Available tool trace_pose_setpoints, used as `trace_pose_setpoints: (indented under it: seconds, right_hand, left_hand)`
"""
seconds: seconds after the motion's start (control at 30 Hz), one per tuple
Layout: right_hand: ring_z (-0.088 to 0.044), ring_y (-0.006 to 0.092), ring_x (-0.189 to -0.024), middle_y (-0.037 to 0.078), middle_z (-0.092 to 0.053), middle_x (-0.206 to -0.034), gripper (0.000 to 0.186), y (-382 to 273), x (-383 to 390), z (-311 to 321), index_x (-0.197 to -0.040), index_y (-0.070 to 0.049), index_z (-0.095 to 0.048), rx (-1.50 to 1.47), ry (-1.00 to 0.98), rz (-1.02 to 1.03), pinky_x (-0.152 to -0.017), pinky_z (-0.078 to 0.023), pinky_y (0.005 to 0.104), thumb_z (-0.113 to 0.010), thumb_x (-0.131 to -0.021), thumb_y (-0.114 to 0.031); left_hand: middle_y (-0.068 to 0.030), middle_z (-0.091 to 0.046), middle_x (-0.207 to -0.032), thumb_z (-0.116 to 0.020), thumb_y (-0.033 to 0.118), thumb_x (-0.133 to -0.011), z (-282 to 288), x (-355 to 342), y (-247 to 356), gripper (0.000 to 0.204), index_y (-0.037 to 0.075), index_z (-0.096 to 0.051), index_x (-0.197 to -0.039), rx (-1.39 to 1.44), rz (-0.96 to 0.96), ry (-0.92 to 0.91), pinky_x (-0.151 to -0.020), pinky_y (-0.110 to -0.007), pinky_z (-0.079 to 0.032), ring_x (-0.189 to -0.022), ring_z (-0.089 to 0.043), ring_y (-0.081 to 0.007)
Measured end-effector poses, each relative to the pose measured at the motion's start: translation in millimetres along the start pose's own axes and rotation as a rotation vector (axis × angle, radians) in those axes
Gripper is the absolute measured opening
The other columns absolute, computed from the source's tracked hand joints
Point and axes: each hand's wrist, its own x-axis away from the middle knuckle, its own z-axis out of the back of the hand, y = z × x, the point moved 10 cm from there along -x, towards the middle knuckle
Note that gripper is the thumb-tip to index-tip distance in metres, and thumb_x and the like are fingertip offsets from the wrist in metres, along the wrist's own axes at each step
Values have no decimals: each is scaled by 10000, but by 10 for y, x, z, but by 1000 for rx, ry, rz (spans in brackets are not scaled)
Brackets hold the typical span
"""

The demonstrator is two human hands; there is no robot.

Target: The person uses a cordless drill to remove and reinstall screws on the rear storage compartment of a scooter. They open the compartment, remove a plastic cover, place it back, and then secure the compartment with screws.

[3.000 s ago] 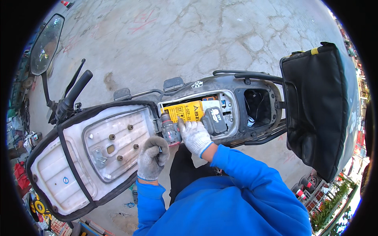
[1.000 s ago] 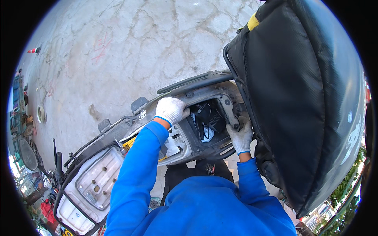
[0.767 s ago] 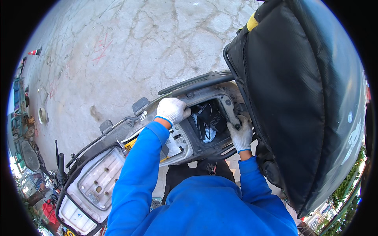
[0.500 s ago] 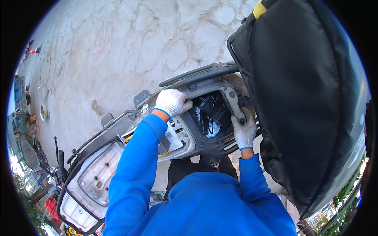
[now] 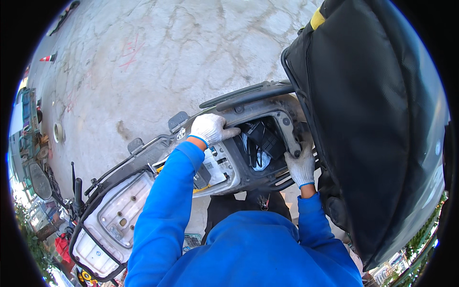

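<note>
A scooter lies across the view with its under-seat storage compartment [image 5: 246, 165] uncovered. Inside are a black charger-like box [image 5: 266, 138], dark cables and a crumpled pale plastic bag [image 5: 261, 160]. My left hand [image 5: 209, 129], in a white knit glove, is closed over the compartment's left rim, thumb stretched toward the opening; its fingertips are hidden. At the right end, my gloved right hand [image 5: 302, 164] grips the lower end of a grey bracket [image 5: 286, 128], with thumb and fingers on either side of it.
A large black delivery box [image 5: 363, 110] rises over the scooter's rear at right. Black side rails [image 5: 253, 98] run along the far side. Left lie the white footboard panel [image 5: 122, 210], handlebar grip [image 5: 78, 191] and mirror [image 5: 40, 182]. A traffic cone [image 5: 49, 58] stands on the concrete.
The whole view has shifted slightly, moving the scooter right and down in the picture. Both hands keep their places on the compartment rim and the bracket; my left thumb reaches out straighter.
</note>
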Motion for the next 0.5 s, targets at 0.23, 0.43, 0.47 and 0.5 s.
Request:
trace_pose_setpoints:
  seconds: [0.23,0.43,0.47,0.5]
  right_hand:
    - [-667,292,-1132,213,-665,-1245,542,41,127,-54,-1344,26,-590,-387,94,35,-1013,-524,407,-811,-857,-59]
    - [-646,232,-1166,157,-660,-1284,515,132,43,-141,-1361,24,-610,-574,112,-46,-1041,-515,370,-788,-877,6]
    - [-646,227,-1161,152,-661,-1282,516,166,89,-155,-1361,23,-612,-586,108,-56,-1039,-515,364,-788,-877,7]
    - [-646,222,-1155,147,-662,-1279,516,170,137,-158,-1361,23,-614,-600,104,-66,-1036,-514,358,-788,-876,8]
  left_hand:
    - [-224,-764,-837,-659,746,-870,-39,-32,-13,739,27,-826,-872,-38,64,-37,-776,-490,-592,-823,-755,-398]
    - [-228,-756,-812,-690,724,-850,-72,-96,-97,706,31,-827,-857,59,78,-2,-754,-493,-584,-801,-750,-401]
    - [-229,-754,-804,-696,723,-846,-78,-86,-104,703,32,-827,-854,66,76,4,-747,-493,-583,-793,-748,-401]
    - [-228,-743,-777,-706,727,-834,-66,-55,-89,702,36,-825,-845,77,68,23,-725,-491,-578,-759,-743,-398]
